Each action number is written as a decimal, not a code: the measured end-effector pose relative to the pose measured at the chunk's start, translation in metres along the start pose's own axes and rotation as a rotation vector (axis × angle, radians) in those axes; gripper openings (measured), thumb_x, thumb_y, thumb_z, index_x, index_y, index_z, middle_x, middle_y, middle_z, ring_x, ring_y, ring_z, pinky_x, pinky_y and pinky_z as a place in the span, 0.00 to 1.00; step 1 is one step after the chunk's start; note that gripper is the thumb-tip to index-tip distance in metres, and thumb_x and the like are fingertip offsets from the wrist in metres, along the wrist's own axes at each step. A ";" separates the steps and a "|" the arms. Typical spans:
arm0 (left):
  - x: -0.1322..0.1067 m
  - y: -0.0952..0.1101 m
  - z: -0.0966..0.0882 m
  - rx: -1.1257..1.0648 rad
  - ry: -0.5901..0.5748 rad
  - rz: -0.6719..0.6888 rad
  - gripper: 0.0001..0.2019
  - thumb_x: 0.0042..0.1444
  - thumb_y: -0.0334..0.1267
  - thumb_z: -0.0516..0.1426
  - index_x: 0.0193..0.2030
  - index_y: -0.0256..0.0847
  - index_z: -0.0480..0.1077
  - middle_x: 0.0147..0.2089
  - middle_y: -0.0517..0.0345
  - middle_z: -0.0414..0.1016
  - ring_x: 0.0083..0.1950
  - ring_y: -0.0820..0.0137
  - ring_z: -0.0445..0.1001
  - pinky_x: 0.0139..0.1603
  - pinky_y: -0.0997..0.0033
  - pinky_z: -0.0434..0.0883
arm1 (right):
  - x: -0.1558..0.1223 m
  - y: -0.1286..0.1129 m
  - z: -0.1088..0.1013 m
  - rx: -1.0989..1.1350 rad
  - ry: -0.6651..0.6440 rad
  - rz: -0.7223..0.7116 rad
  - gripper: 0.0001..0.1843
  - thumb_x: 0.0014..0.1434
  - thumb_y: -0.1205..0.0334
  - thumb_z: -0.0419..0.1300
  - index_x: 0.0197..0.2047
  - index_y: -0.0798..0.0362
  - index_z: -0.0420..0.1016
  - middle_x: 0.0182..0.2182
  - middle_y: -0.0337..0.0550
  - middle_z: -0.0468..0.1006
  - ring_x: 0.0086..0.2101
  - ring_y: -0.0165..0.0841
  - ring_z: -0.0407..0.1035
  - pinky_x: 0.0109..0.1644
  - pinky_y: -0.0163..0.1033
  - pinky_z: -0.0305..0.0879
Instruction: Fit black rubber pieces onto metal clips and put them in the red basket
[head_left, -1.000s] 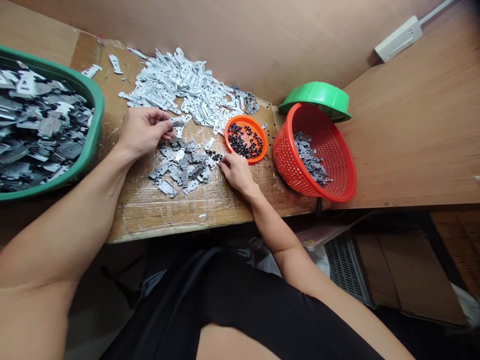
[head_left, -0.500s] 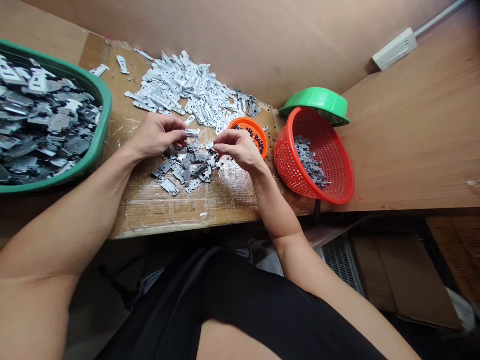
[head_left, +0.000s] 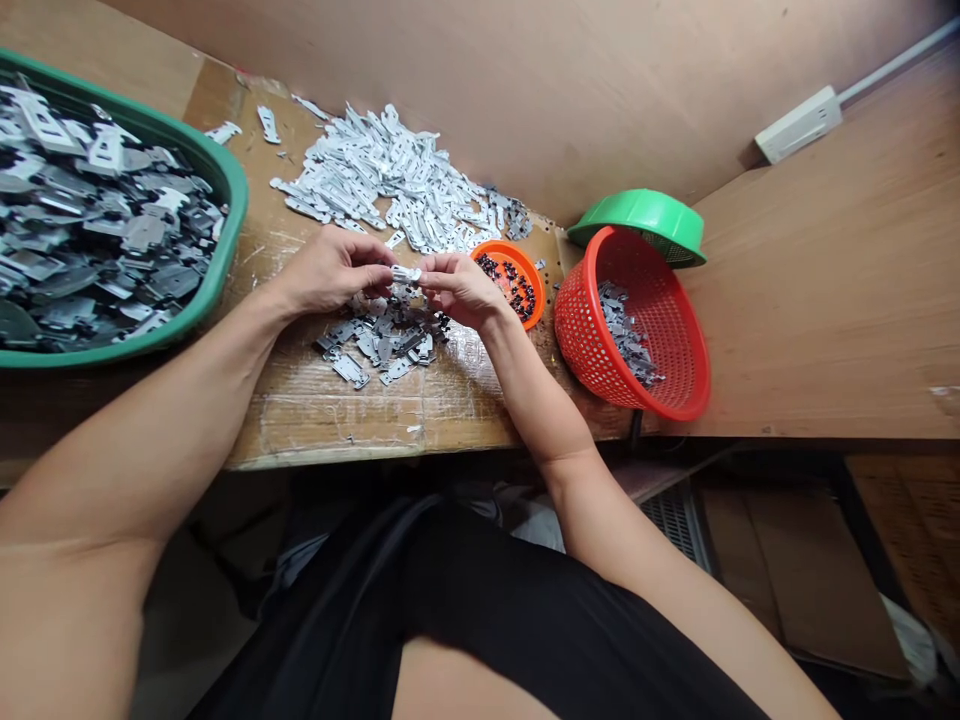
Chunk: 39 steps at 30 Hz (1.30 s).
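A small silvery metal plate [head_left: 406, 274] is held between my two hands above the worktop. My left hand [head_left: 341, 270] pinches its left end between thumb and fingers. At its right end the thumb and fingertips of my right hand [head_left: 459, 288] close on the same plate. Just under the hands lies a loose heap of grey stamped metal parts [head_left: 386, 340], partly covered by my fingers. An orange dish [head_left: 538, 300] of small dark pieces [head_left: 510, 285] stands right of my right hand. Behind the hands spreads a pile of long pale metal plates [head_left: 397, 180].
At the left stands a green tub [head_left: 232, 230] full of metal parts. A red basket [head_left: 574, 330] with grey parts tilts at the right, a green sieve [head_left: 637, 222] behind it. The wooden wall carries a white socket box [head_left: 799, 125]. The worktop edge [head_left: 322, 455] is nearest me.
My right hand has moved left to meet the plate in my left hand, and its fingers now touch the plate's right end. The whole view has shifted slightly.
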<state>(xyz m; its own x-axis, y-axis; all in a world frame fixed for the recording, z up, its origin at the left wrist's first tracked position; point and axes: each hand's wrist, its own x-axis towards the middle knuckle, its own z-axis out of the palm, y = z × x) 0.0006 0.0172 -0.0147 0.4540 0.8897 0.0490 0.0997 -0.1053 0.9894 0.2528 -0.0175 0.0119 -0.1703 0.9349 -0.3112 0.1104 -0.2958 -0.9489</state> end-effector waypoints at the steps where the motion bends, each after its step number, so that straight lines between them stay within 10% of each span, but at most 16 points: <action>1: 0.000 0.000 0.000 0.003 -0.005 0.002 0.03 0.59 0.36 0.78 0.39 0.43 0.93 0.33 0.52 0.89 0.43 0.53 0.93 0.50 0.59 0.89 | 0.000 0.001 0.000 0.012 -0.007 0.004 0.33 0.47 0.43 0.99 0.35 0.47 0.83 0.28 0.32 0.79 0.31 0.30 0.67 0.33 0.37 0.68; 15: -0.001 0.001 -0.001 0.049 -0.008 -0.024 0.05 0.58 0.38 0.82 0.38 0.45 0.93 0.32 0.55 0.88 0.43 0.53 0.93 0.51 0.60 0.89 | -0.011 -0.009 0.003 -0.003 0.042 0.064 0.28 0.53 0.51 0.97 0.37 0.47 0.84 0.31 0.32 0.84 0.32 0.28 0.74 0.39 0.37 0.76; 23: 0.001 -0.002 -0.005 0.213 0.010 0.008 0.03 0.59 0.33 0.78 0.39 0.45 0.94 0.34 0.53 0.90 0.44 0.53 0.93 0.59 0.57 0.89 | -0.021 0.003 0.007 -0.021 0.070 0.113 0.38 0.57 0.30 0.96 0.37 0.47 0.81 0.30 0.39 0.87 0.28 0.27 0.73 0.27 0.33 0.65; 39: 0.005 -0.016 -0.002 0.049 -0.077 -0.053 0.13 0.62 0.44 0.81 0.50 0.44 0.92 0.36 0.53 0.90 0.42 0.55 0.94 0.48 0.59 0.91 | -0.020 0.028 0.027 -0.008 0.140 -0.006 0.37 0.67 0.39 0.93 0.32 0.47 0.73 0.25 0.32 0.80 0.23 0.24 0.64 0.24 0.30 0.59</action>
<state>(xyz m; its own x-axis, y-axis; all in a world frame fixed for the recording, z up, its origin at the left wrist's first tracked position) -0.0003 0.0242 -0.0303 0.5138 0.8578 -0.0155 0.1674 -0.0825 0.9824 0.2327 -0.0499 -0.0100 -0.0328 0.9551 -0.2946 0.1178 -0.2890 -0.9501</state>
